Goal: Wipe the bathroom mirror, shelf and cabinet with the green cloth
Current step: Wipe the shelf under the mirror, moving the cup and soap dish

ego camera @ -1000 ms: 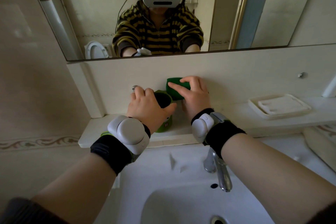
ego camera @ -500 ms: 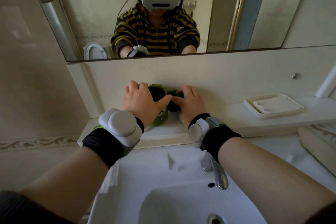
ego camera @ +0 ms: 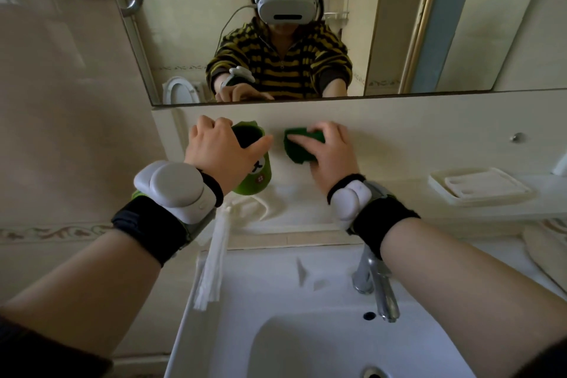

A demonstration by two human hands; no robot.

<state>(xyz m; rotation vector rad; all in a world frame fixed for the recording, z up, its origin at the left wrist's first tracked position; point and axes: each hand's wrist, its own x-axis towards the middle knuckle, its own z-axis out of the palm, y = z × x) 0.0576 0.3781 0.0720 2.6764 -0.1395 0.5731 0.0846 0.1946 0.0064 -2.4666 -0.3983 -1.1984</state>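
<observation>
hands: two, left hand [ego camera: 221, 153] and right hand [ego camera: 329, 156]
green cloth [ego camera: 299, 149]: one
green cup [ego camera: 256, 176]: one
soap dish [ego camera: 478, 190]: one
tap [ego camera: 380, 285]: one
sink [ego camera: 245, 273]: one
mirror [ego camera: 460, 24]: one
shelf [ego camera: 306, 212]: one
wrist trackers [ego camera: 171, 190]: two

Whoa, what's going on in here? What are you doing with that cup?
A person is cleaning the bathroom. Their left hand holds the green cup, tipped, over the shelf, probably to keep it out of the way. Their right hand holds the green cloth against the wall strip just under the mirror. A white soap dish sits further right on the shelf.
</observation>
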